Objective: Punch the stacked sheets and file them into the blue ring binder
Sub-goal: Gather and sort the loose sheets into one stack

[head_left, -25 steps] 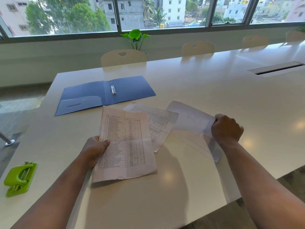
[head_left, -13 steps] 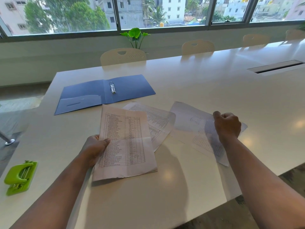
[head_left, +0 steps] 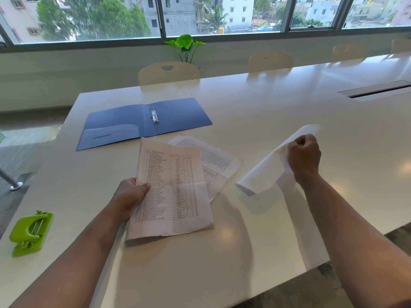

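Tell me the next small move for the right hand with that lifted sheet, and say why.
Probably bring the blank-side-up sheet that the right hand grips over onto the printed stack that the left hand holds. The sheets are still scattered, one more sheet lies beside the stack, and the green hole punch and open blue ring binder sit untouched.
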The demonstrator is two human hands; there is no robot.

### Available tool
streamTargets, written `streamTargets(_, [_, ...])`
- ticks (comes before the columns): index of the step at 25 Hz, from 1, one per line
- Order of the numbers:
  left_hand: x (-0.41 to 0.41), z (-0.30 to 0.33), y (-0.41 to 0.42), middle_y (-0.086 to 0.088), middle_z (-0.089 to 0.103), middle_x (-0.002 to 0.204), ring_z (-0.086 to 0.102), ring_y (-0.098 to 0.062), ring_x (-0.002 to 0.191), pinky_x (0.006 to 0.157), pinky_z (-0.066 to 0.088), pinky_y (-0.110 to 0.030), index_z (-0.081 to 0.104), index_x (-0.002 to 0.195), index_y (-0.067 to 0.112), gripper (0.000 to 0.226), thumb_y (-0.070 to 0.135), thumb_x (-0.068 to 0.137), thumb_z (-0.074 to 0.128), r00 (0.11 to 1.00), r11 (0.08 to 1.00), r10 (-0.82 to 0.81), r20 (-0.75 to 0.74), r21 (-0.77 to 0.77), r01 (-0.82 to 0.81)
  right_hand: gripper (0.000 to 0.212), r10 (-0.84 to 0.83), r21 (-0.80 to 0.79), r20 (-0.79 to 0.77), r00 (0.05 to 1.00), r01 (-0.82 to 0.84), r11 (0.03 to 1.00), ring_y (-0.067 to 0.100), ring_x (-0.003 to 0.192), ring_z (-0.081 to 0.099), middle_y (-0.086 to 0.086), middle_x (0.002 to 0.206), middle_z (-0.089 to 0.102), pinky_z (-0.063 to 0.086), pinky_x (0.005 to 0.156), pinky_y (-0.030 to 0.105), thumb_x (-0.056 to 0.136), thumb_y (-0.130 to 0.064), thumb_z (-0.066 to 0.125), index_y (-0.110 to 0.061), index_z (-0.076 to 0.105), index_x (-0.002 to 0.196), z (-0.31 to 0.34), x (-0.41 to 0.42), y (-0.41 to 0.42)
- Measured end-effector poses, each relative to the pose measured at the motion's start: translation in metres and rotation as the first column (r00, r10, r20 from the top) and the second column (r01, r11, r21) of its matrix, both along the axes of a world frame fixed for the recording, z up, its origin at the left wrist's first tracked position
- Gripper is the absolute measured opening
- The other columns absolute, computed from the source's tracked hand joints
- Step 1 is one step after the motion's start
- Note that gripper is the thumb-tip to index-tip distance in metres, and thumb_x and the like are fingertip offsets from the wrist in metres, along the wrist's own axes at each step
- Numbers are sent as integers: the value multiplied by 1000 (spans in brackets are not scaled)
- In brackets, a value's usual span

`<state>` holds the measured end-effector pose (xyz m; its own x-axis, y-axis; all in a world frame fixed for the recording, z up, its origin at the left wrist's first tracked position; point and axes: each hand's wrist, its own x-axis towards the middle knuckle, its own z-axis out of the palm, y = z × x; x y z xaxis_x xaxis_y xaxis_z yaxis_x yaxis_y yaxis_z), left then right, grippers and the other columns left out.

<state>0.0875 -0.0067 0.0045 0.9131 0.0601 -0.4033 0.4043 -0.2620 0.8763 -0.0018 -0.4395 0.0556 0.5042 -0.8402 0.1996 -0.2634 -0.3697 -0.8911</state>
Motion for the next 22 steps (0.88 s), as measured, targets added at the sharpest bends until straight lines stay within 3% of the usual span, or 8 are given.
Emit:
streamTargets(3, [0,-1,0,-11,75,99,77,-27,79,55,61,-34,62,102,14,8,11,97,67,1000,1000,4,-1,12,-4,15,156,-168,-29,987,-159,973,30,83,57,1,82,61,46,74,35,81,-10,51,-16,58,93,8,5,15])
streamTargets(6, [0,0,-3,-10,75,100,76,-29,84,61,62,-37,63,104,15,8,12,98,66,1000,999,4,4,32,-4,25,351,-275,-119,929,-370,887,26,73,50,2,82,61,35,69,28,80,-10,58,-22,58,103,16,13,48])
streamTargets(8, [-1,3,-6,-11,75,101,75,-30,88,74,63,-42,65,106,12,8,11,98,65,1000,1000,11,14,25,-12,30,478,-266,-155,865,-502,823,25,63,51,3,74,61,33,62,30,79,-10,59,-23,56,106,18,17,77])
streamTargets(11, [-5,8,-10,-12,74,102,73,-32,92,81,62,-47,65,104,11,6,11,98,65,1000,1000,11,9,-9,-11,31,579,-237,-193,792,-611,756,30,68,59,10,77,66,48,64,38,82,-9,60,-20,53,110,18,24,120])
streamTargets(14, [-16,9,-16,-11,74,98,74,-28,86,61,61,-37,64,102,12,4,12,98,65,1000,999,-1,-2,-52,1,32,640,-201,-242,729,-683,702,27,68,64,2,74,66,59,69,48,87,-9,63,-24,47,111,15,30,162])
streamTargets(16, [-25,9,-20,-10,76,95,75,-26,83,55,58,-32,66,101,11,3,12,98,64,1000,997,-17,9,-78,18,35,679,-194,-263,686,-726,659,24,67,67,-2,73,68,60,68,51,88,-10,65,-26,44,111,10,31,191])
streamTargets(19, [-33,6,-22,-9,80,92,77,-27,83,62,61,-37,69,104,10,9,12,100,60,999,986,-52,5,-157,52,37,718,-234,-252,649,-761,605,29,75,68,3,85,72,59,71,47,85,-20,67,-24,46,116,-3,29,229])
streamTargets(22, [-38,4,-21,-12,77,103,73,-35,97,80,60,-52,67,113,12,16,13,102,57,999,981,-37,-30,-191,31,43,796,-170,-248,552,-834,525,20,83,65,3,108,69,55,67,34,89,-42,66,-25,48,125,-16,28,250])
